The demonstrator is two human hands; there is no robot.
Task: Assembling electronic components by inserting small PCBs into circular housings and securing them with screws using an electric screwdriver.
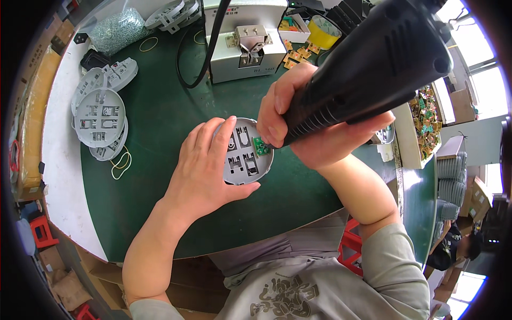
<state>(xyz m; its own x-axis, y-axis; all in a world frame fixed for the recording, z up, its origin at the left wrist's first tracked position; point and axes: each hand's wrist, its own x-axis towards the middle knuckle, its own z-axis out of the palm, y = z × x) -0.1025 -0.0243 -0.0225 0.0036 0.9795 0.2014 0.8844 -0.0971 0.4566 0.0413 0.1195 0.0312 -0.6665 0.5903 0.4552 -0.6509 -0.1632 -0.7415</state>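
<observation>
Head view: the right grip [320,144] is closed around a black handheld power tool [368,69], whose nose points down at a small green circuit board [261,146]; whether its tip touches the board cannot be told. That board sits at the right side of a round grey housing [244,151] with several dark slots, lying on the green bench [144,213] in front of the person. The left grip [200,170] clasps the housing from the left, its fingers along the upper left edge and the thumb by the lower rim. Farther left, more round grey housings [100,128] lie in an overlapping pile, with pale rubber bands [121,164] just beside them. Beyond the pile is a clear bag of small metal parts [118,31]. A silver machine [226,66] stands behind the work, a black cable [205,69] hanging in front. To its right are orange pieces [301,53], a yellow tape roll [324,33] and, farther right, a filled bin [408,140].
</observation>
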